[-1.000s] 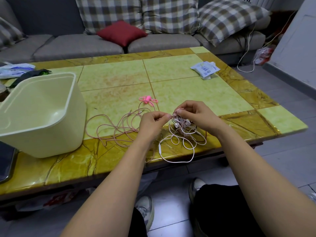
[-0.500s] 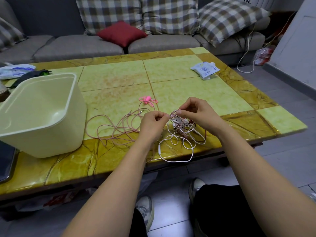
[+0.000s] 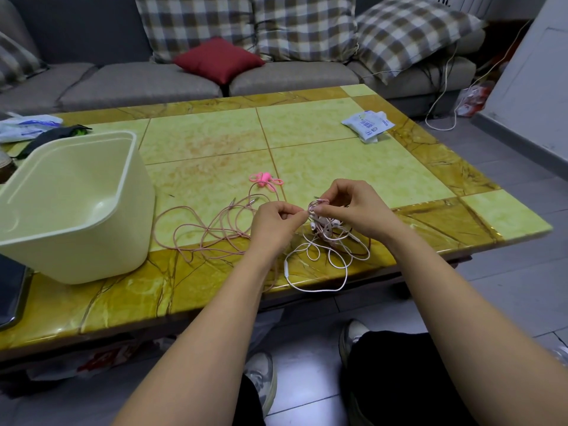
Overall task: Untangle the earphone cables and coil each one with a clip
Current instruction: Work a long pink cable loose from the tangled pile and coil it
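Observation:
A knot of pale pink and white earphone cables [image 3: 327,241] lies at the table's near edge, with one white loop hanging over the rim. My right hand [image 3: 358,210] pinches the top of the knot and lifts it slightly. My left hand [image 3: 273,222] pinches a thin strand coming off the same knot, just to its left. A longer pink cable [image 3: 203,229] sprawls in loose loops to the left of my hands. A bright pink clip [image 3: 265,179] rests on the table just beyond them.
A large cream plastic bin [image 3: 76,207] stands at the left of the yellow-green tiled table [image 3: 338,161]. A white packet [image 3: 367,124] lies at the far right. A dark tray [image 3: 9,290] sits at the left edge. A sofa with cushions lies behind.
Both hands have risen a little and drawn the top of the knot upward. The left hand still pinches its strand close to the right hand.

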Available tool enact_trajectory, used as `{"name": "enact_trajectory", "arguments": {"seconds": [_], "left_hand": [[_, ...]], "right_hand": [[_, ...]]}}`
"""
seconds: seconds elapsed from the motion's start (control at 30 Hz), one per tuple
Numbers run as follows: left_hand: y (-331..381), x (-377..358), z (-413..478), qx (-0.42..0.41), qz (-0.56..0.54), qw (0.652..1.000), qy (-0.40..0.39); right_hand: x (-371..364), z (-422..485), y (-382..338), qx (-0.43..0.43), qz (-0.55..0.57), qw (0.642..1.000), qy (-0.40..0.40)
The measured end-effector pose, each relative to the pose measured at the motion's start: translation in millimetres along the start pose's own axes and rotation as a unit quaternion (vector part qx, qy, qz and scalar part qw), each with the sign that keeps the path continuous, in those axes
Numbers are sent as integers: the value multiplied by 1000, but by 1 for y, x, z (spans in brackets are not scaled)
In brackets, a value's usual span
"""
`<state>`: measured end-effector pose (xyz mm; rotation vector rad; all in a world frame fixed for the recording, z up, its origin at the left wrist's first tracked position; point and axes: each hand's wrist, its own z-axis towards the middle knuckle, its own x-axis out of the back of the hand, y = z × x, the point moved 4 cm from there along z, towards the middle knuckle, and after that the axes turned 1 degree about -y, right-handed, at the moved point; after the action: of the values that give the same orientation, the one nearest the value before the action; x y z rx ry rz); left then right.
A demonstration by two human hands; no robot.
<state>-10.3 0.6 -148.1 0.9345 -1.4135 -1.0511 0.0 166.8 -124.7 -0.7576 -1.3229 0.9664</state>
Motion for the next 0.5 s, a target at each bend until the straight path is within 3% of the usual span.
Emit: {"name": "enact_trajectory", "arguments": {"seconds": [0.23,0.5], "left_hand": [[5,-2,0,-3,-4,1000,3],[12,-3,-5,-23,-38,999,-24]], "right_hand": [[-2,0,2,-10,8,1000,3],[1,-3,1,-53,159,985,-39]]}}
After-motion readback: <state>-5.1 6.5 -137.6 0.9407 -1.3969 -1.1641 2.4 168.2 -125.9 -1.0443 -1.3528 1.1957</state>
